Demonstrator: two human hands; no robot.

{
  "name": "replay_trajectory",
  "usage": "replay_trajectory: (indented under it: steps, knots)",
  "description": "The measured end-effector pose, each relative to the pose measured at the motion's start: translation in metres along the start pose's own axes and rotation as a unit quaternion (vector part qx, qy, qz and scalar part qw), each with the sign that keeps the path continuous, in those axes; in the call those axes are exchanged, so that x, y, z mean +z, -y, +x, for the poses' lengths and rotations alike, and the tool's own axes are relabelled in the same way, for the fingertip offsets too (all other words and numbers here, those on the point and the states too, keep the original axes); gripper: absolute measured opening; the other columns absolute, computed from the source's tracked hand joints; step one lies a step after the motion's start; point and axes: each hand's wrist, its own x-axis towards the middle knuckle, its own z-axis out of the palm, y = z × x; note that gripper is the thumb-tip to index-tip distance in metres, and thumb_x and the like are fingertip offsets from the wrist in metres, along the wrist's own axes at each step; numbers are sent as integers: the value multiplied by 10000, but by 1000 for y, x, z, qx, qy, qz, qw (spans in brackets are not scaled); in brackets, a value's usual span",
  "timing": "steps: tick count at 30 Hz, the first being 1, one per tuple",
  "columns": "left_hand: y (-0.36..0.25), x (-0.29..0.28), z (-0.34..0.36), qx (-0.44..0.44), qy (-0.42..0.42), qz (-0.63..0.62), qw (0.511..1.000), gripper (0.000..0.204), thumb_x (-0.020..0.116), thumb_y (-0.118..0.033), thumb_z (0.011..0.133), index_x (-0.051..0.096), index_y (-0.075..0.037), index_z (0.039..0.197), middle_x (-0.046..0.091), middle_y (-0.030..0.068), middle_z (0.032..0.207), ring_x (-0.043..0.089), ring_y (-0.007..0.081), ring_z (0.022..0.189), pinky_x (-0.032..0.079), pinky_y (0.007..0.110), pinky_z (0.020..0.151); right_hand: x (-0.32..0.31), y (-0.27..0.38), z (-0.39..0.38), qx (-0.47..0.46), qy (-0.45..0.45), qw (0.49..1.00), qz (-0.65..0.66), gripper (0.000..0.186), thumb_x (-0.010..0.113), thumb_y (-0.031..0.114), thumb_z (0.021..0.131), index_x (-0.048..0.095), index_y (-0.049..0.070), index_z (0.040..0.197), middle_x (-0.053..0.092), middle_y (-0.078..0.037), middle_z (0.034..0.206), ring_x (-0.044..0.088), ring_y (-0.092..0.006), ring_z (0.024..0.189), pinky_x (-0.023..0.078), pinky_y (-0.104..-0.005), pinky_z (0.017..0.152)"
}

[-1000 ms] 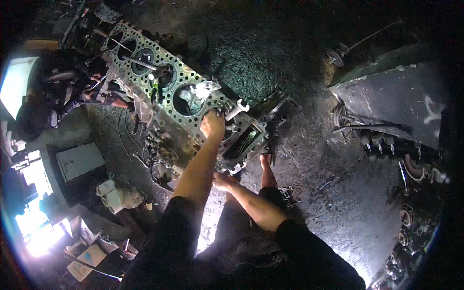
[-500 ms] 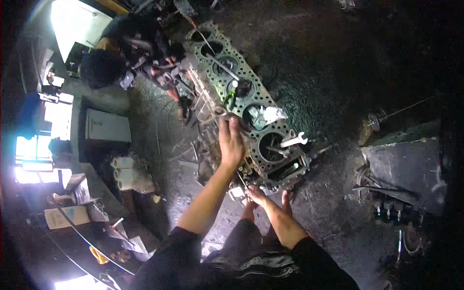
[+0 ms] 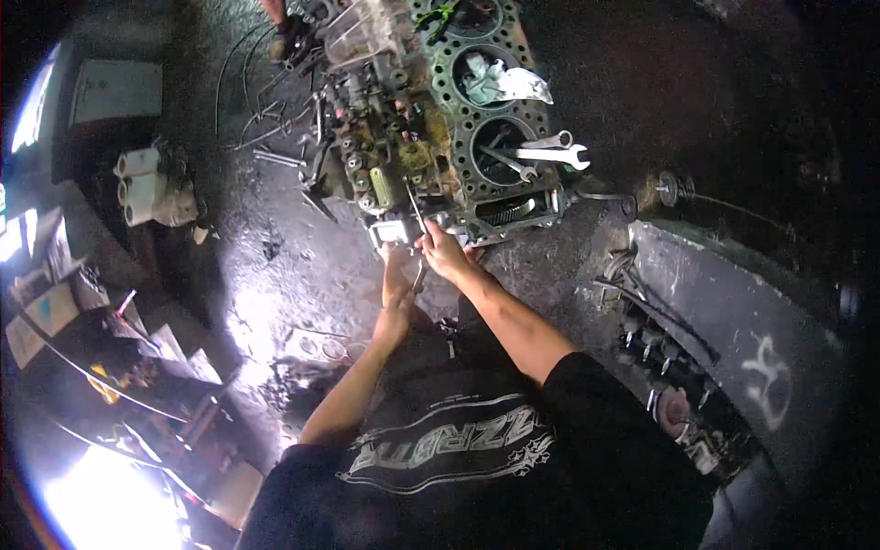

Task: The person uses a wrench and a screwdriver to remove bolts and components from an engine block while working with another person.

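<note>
My right hand (image 3: 445, 254) is closed round a thin metal rod-like tool (image 3: 417, 206), probably a screwdriver, its shaft pointing at the engine block's near left part. Close to my body, my left hand (image 3: 395, 318) is curled shut. A small wrench-like metal tool (image 3: 421, 275) sticks up from it, just below my right hand; the grip is partly hidden. The engine block (image 3: 440, 137) lies on the floor ahead, with round cylinder bores along its right side. Two wrenches, one a bright open-ended wrench (image 3: 555, 156), rest across the nearest bore.
A crumpled white cloth (image 3: 527, 85) lies over the bore beyond. Loose tools (image 3: 280, 158) and a cable (image 3: 229, 87) are on the floor at left. White rolls (image 3: 139, 188) stand farther left. A dark metal cabinet (image 3: 724, 284) with metal parts beside it is at right.
My left hand has drawn back from the top of the block toward my body. My right hand still holds the thin tool. The view has tilted down, so the far co-worker has mostly left it.
</note>
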Motion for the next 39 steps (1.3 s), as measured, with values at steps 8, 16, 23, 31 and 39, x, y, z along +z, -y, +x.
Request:
replay_trajectory:
  steps: [8,16,23,31,39]
  knots:
    - [72,29,-26,-235,-45,-358,902,305,464,-246,1000,501,-48,1230,601,95,967,553,157,859,449,293,765,-6,41,-9,-29,21,998,60,611,473,20,979,296,260,1513,690,-46,916,592,-90,734,511,-254,733]
    - [40,90,-14,-231,-61,-372,897,228,454,-279,1027,492,-101,891,425,-22,670,395,85,616,348,258,566,-29,52,-3,93,135,966,199,564,416,412,1027,221,251,1531,674,-91,1041,632,-133,880,510,-251,720]
    - [46,122,27,-173,-159,-360,903,276,452,-289,1024,529,-24,1003,528,34,823,480,140,782,423,295,712,-29,39,3,66,148,971,173,637,367,498,1014,152,216,1543,660,-165,1074,636,-251,1007,492,-402,897]
    - [76,147,41,-161,-205,-409,875,322,437,-334,1032,539,-53,914,491,-14,720,455,88,656,382,256,595,-28,65,0,74,189,970,131,669,390,502,1006,164,166,1539,659,-102,1133,602,-185,1051,406,-357,948]
    - [13,113,45,-279,-94,-488,822,414,446,-478,1000,567,-96,896,412,-46,602,361,70,495,315,256,451,-43,35,-106,179,6,959,220,359,570,412,938,547,113,1134,553,-2,847,520,-113,792,420,-270,753]
